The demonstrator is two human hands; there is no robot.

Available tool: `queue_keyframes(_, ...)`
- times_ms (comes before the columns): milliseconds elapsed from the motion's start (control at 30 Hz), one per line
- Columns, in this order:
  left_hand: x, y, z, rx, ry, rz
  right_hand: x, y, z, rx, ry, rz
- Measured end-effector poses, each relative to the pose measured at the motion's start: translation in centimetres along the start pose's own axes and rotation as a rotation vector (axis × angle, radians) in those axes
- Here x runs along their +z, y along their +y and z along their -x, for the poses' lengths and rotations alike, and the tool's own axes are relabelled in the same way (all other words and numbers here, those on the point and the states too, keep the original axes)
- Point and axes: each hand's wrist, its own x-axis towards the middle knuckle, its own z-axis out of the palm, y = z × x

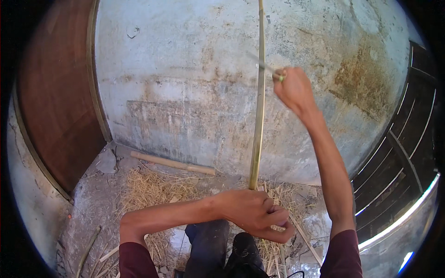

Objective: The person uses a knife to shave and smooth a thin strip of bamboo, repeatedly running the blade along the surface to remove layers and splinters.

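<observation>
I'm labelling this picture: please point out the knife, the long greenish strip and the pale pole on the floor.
Knife (pixel 269 68): head view, on its blurred blade.
Long greenish strip (pixel 260 99): head view, about midway along its visible length.
Pale pole (pixel 174 163): head view, on the middle of its side.

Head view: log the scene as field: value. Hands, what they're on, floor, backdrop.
right hand: closed on the handle of a bladed tool, blade blurred, crossing the strip in view; contact unclear
left hand: fingers curled, at the strip's lower visible end; grip hidden
long greenish strip: near upright
floor: straw-like shavings, pale pole along the wall base
backdrop: stained pale wall, brown door-like panel at left
</observation>
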Motion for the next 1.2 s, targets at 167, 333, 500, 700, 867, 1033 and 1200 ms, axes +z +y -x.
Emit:
queue_keyframes(167, -0.3, 0.1, -0.6, -0.015, 0.018, 0.024, -0.1, 1.7, -4.4, -0.124, 0.154, 0.066)
queue_keyframes(333, -1.0, 0.0, -0.5, -0.034, 0.048, 0.002, -0.9, 0.4, -2.8, -0.054, -0.008, -0.068)
queue_keyframes(500, -2.3, 0.1, -0.5, -0.053, 0.057, -0.001, -2.3, -3.5, 3.7, -0.109, -0.090, -0.150)
queue_keyframes(700, -3.6, 0.4, -1.5, -0.082, 0.138, -0.046, -5.3, -7.8, 10.6, -0.212, -0.184, -0.160)
queue_keyframes(867, -4.6, 0.7, -1.2, -0.087, 0.041, -0.040, -5.7, -9.6, 13.7, -0.236, -0.249, -0.194)
queue_keyframes(1033, -4.4, 0.5, -1.7, -0.084, 0.066, -0.039, -5.4, -9.1, 13.0, -0.220, -0.217, -0.186)
queue_keyframes(1200, -4.0, 0.5, -1.3, -0.078, 0.091, -0.073, -3.8, -9.3, 12.6, -0.221, -0.116, -0.285)
